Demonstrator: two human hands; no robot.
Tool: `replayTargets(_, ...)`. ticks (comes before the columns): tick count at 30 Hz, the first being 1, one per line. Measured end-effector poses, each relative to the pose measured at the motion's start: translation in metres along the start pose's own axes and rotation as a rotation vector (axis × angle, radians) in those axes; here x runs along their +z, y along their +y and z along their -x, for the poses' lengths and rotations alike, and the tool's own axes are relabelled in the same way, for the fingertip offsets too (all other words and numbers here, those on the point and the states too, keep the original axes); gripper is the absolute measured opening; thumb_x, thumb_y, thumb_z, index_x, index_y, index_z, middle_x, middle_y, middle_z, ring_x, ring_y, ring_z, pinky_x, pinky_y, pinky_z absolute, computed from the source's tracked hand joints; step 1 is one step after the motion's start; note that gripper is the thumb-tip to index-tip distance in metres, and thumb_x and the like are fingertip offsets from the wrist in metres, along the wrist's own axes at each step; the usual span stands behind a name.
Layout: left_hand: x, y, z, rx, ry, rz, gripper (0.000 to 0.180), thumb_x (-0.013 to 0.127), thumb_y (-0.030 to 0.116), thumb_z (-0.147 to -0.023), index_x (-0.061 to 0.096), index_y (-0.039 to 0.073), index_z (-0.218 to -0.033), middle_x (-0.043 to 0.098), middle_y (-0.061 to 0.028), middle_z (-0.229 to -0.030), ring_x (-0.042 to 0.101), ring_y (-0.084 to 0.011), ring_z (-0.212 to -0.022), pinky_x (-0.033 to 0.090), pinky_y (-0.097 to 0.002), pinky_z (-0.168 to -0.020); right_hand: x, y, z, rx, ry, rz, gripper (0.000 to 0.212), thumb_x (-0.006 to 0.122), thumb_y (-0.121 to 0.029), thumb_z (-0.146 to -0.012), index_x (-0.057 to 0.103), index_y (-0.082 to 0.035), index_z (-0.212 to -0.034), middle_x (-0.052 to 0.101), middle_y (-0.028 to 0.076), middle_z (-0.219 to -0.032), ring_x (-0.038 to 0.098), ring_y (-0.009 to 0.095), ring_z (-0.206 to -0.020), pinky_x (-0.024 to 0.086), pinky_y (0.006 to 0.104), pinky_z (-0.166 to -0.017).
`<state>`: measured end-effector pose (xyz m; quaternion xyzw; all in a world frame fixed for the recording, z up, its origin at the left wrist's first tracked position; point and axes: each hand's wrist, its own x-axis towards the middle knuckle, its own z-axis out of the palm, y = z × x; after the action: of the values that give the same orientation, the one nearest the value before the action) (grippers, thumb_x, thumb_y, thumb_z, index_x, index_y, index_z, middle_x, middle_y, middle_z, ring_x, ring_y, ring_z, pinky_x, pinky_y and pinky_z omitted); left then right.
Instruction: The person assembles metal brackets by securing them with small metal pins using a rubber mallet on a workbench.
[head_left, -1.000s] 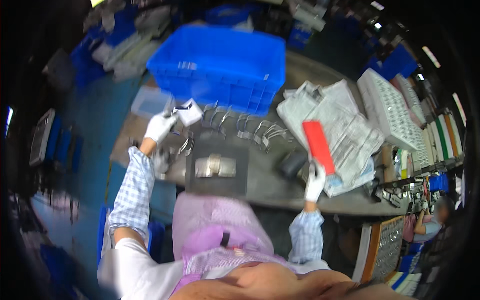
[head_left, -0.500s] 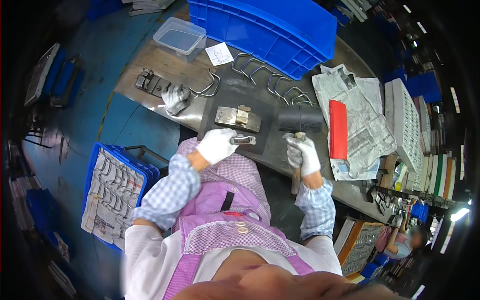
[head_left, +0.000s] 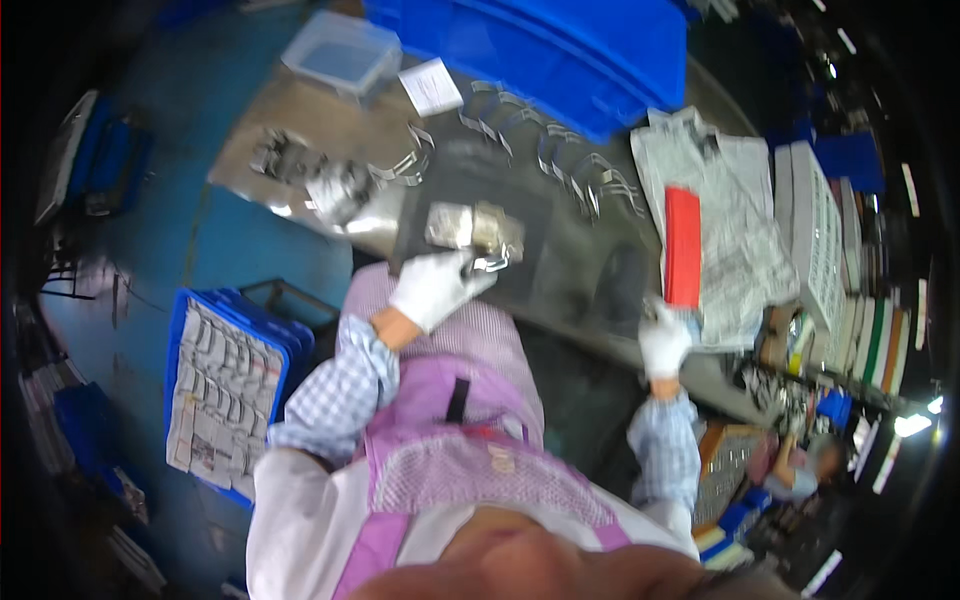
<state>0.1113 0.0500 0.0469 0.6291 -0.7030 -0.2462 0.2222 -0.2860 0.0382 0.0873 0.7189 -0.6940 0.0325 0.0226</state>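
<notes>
One bent metal piece [head_left: 490, 265] sits pinched in our left hand [head_left: 432, 290], best held steady, the metal block [head_left: 448, 226] just beyond; whether our right hand [head_left: 664, 342], near the red bar [head_left: 683, 245], holds anything we cannot tell.

You've got a small, shiny bent metal piece [head_left: 490, 264] pinched right by the near edge of the metal block [head_left: 468, 229]; rightward, your dark mallet head [head_left: 622, 280] blurs.
</notes>
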Motion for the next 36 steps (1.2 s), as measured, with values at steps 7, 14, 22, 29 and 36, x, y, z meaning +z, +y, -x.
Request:
replayTargets(7, 0.006, 0.018, 0.014, 0.074, 0.054, -0.136, 0.016, 0.074, 0.028, -0.085, 0.072, 0.012, -0.084, 0.071, -0.0087, -0.078, 0.071, -0.0299, -0.069, 0.058, -0.0405, -0.066, 0.019, -0.182, -0.001, -0.445, -0.141, -0.754, 0.035, 0.077, -0.006, -0.082, 0.074, -0.01, -0.116, 0.073, 0.01, -0.115, 0.072, 0.024, -0.085, 0.058, 0.0368, -0.077)
replayTargets(14, 0.001, -0.031, 0.0, -0.062, 0.446, 0.089, 0.061, 0.078, 0.02, -0.089, 0.055, 0.002, -0.143, 0.061, -0.0233, -0.14, 0.061, -0.0395, -0.127, 0.049, -0.0437, -0.107, 0.067, -0.206, -0.053, -0.019, -0.129, -1.14, 0.027, 0.078, -0.003, -0.086, 0.075, -0.004, -0.113, 0.071, 0.005, -0.087, 0.061, 0.008, -0.064, 0.052, 0.0262, -0.063)
replayTargets(22, 0.043, -0.037, -0.015, -0.032, 0.312, -0.006, 0.088, 0.081, 0.027, -0.084, 0.037, -0.001, -0.154, 0.04, -0.0266, -0.157, 0.044, -0.0447, -0.141, 0.038, -0.049, -0.118, 0.066, -0.187, -0.054, -0.072, -0.207, -1.36, 0.039, 0.077, -0.001, -0.088, 0.071, -0.005, -0.127, 0.07, 0.006, -0.11, 0.065, 0.009, -0.082, 0.054, 0.0242, -0.078)
replayTargets(29, 0.045, -0.041, -0.015, -0.01, 0.362, 0.023, 0.083, 0.081, 0.023, -0.085, 0.039, 0.0, -0.153, 0.045, -0.0272, -0.154, 0.046, -0.047, -0.139, 0.039, -0.0509, -0.117, 0.111, -0.188, -0.029, -0.268, 0.301, -0.714, 0.049, 0.082, -0.025, -0.083, 0.072, -0.013, -0.129, 0.068, 0.007, -0.131, 0.063, 0.03, -0.102, 0.05, 0.0419, -0.093)
replayTargets(36, 0.055, -0.066, -0.021, 0.104, 0.507, 0.079, 0.069, 0.084, 0.02, -0.081, 0.05, 0.003, -0.139, 0.06, -0.0213, -0.139, 0.063, -0.0422, -0.121, 0.053, -0.0469, -0.1, 0.119, -0.185, -0.039, -0.277, 0.294, -0.781, 0.057, 0.088, -0.027, -0.073, 0.073, -0.016, -0.128, 0.068, 0.002, -0.129, 0.063, 0.027, -0.097, 0.051, 0.0399, -0.088)
